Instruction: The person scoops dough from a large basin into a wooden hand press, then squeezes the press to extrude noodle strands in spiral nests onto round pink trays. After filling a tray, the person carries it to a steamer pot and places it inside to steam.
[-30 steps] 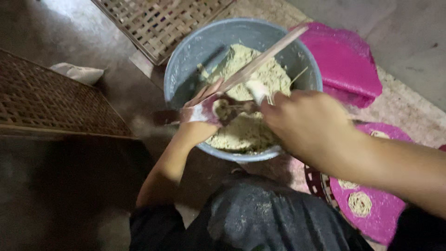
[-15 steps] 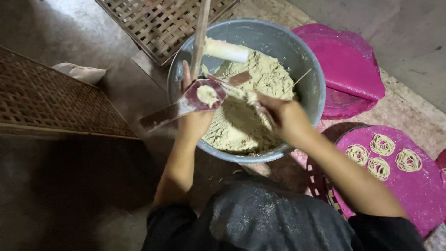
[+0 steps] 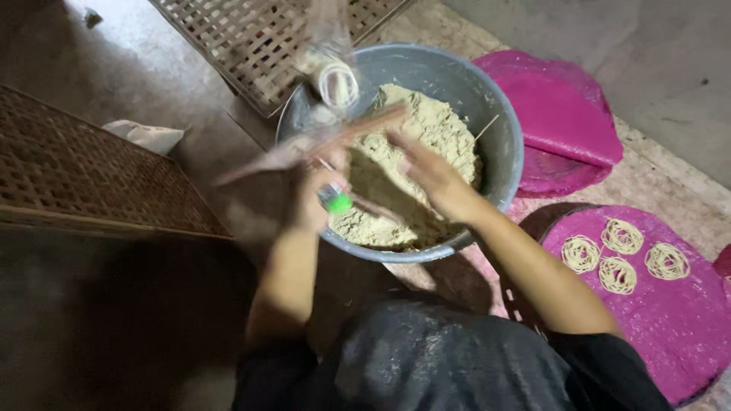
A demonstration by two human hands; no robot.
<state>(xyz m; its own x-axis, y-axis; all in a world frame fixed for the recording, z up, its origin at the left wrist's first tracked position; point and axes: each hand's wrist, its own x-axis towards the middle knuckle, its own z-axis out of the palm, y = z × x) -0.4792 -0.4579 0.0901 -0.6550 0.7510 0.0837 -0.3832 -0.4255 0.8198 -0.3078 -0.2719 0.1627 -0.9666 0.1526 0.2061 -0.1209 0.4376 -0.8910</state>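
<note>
Looking down through the head camera, I see both of my forearms reaching forward from my lap over a grey tub [image 3: 499, 129] that holds a mound of pale dough [image 3: 426, 152].

My left hand [image 3: 316, 194] is raised at the tub's near-left rim, wrist bent, fingers wrapped around a blurred press [image 3: 327, 141]: a long wooden lever runs across from lower left to upper right, and a pale cylinder with a ring-shaped end stands up above the rim. A small green piece [image 3: 336, 201] shows just under that hand. Motion blur hides the finer detail, so I cannot tell exactly how the fingers sit on it.

My right hand [image 3: 430, 171] hovers over the dough, palm down, fingers spread and pointing toward the lever's end. Whether the fingertips touch the wood, I cannot tell; it grips nothing that I can make out. The two hands are near each other but apart.

To the right, on a pink round mat [image 3: 670, 327], lie four noodle coils [image 3: 620, 255] close together. Another pink mat [image 3: 563, 114] lies folded beyond the tub. Woven trays [image 3: 84, 175] sit to the left and behind.
</note>
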